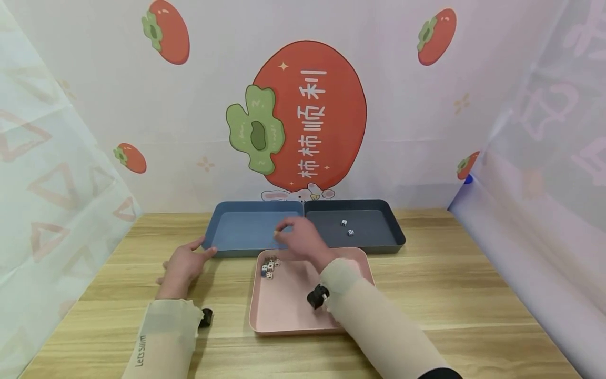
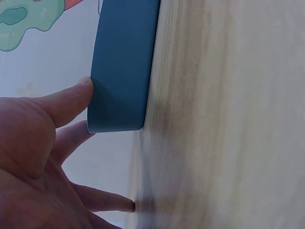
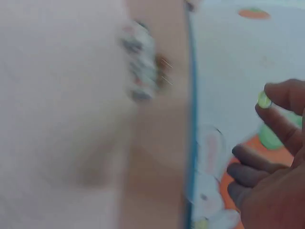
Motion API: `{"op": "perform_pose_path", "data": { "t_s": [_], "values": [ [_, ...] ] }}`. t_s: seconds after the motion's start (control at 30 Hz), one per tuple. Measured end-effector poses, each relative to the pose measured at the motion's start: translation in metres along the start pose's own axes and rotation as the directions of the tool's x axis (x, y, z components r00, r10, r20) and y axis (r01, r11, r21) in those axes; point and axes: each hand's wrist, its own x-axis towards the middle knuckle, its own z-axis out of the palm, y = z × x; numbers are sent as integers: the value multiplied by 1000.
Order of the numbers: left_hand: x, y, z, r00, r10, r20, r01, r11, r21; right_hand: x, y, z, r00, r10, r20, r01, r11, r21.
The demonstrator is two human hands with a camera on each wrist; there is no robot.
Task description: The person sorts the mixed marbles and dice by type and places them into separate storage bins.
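Note:
My right hand (image 1: 303, 239) pinches a small round yellow-green piece (image 3: 264, 99) between thumb and forefinger, above the blue tray's right part; its exact kind is unclear. In the right wrist view the other fingers of that hand bend loosely. At the front left corner of the blue tray (image 1: 255, 252), my left hand (image 1: 184, 263) touches the rim with spread, fairly straight thumb and forefinger. Another left finger reaches down to the table in the left wrist view. Several dice (image 1: 270, 267) sit with small brownish bits in the far left corner of the pink tray (image 1: 279, 330).
Beside the blue tray stands a dark grey tray (image 1: 322, 231) with two white dice (image 1: 347, 228). All three trays stand close together on the wooden table (image 1: 454, 295). A printed cloth (image 1: 402, 158) rises behind the table, and more cloth hangs at both sides.

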Motion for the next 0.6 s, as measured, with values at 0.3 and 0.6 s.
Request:
{"op": "perform_pose_path", "data": {
  "t_s": [0.3, 0.6],
  "values": [
    [3, -2, 0, 1000, -2, -1, 2, 1000, -1, 19, -2, -49, 982, 91, -164, -109, 989, -102],
    [2, 0, -1, 1000, -6, 5, 6, 1000, -2, 23, 5, -45, 988, 103, -119, -124, 976, -178]
  ]
}}
